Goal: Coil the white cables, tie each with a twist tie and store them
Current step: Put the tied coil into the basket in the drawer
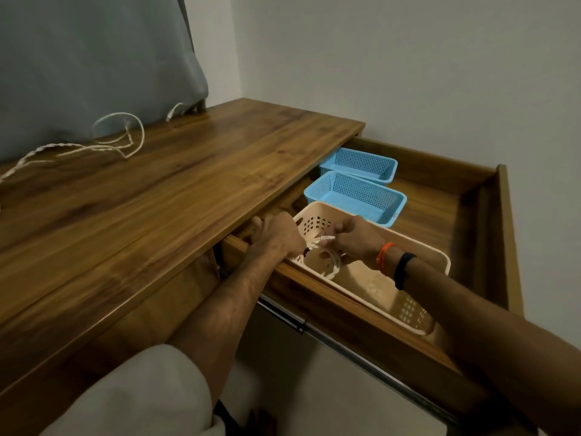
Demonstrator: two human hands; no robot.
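Left hand (276,236) and right hand (355,239) both curl fingers round a coiled white cable (327,261), holding it over the beige basket (437,258) in the open drawer (503,215), two blue baskets (358,196) just beyond the hands, loose white cable (125,143) far left on the desktop (157,199).

Both hands reach into the open drawer (478,212) of the wooden table (151,190), over a beige basket (418,313). The left hand (276,237) and the right hand (355,237) together hold a coiled white cable (330,262) just inside the basket's near end, fingers curled around it. Behind the beige basket sit two blue baskets (355,196), one after the other. On the table top, well apart, lies a loose white cable (125,143) in front of a grey cloth (94,58)
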